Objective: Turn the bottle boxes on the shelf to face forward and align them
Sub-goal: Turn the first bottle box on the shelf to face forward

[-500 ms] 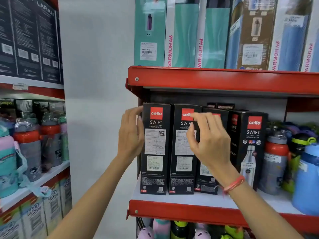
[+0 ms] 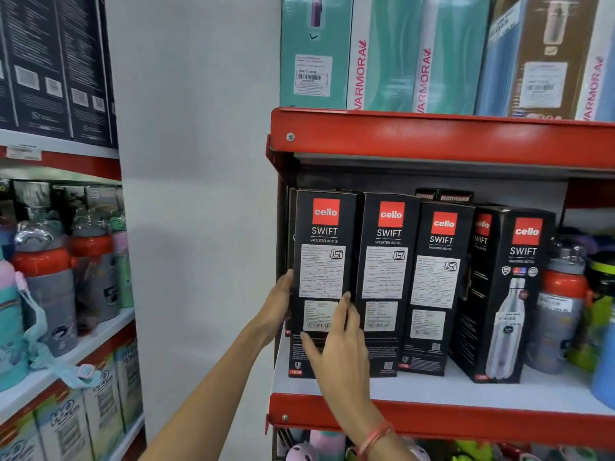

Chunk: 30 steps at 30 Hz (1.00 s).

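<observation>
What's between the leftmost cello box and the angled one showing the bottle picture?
Head view: two more cello boxes, the second box and third box, label sides out, stand between the leftmost box and the angled box.

black Cello Swift boxes on the middle shelf: four up front, first (image 2: 321, 281), second (image 2: 386, 284), third (image 2: 436, 287), fourth (image 2: 509, 294), which sits turned at an angle
boxes behind them: at least one Modware top (image 2: 454, 197) peeking out, can't count more
hands: two, left hand (image 2: 278, 307) and right hand (image 2: 339, 354)
red wristbands: one (image 2: 376, 435)
Varmora boxes up top: blurry and cropped, can't get a solid count
</observation>
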{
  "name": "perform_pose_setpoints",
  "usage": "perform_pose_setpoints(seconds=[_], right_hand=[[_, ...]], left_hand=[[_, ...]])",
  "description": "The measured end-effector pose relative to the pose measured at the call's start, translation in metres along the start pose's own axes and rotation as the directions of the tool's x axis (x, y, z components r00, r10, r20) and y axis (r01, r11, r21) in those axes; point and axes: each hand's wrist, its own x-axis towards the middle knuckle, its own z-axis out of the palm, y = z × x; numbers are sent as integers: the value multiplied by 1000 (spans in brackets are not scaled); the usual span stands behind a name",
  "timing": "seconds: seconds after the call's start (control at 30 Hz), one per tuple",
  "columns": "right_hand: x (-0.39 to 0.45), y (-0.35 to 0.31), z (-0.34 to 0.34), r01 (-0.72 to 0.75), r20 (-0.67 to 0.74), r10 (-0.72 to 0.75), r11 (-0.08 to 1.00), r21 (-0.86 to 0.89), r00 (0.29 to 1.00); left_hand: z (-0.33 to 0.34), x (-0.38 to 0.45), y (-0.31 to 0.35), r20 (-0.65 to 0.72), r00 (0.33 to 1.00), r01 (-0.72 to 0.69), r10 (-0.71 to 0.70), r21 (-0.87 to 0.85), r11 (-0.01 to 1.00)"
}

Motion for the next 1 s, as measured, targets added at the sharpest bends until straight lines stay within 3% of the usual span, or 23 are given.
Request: perform_pose_setpoints(seconds=[0.2,0.33,0.47,0.63,0.9,1.0], right_hand=[[5,-15,-8,-39,13,38,999,16,999],[19,-6,-24,23,33,-30,981,190,999],[35,15,-39,30,194,-123,907,420,973],[44,29,-46,-29,371,-228,818,574,900],[38,35,-30,-15,313,-187,838,545,931],[38,33,-28,54,164,-153,871,488,974]], left_hand=[[-17,-20,12,-5,994,-113,113,-32,993],[-30,-44,27,-24,974,-223,224,52,973],[-35,-58,23,-4,956,-291,292,69,954],[-14,-72,8,-189,903,-367,386,128,921],[8,-77,-10,-323,876,-302,358,212,929],[11,-75,-10,-350,869,-282,350,231,931]])
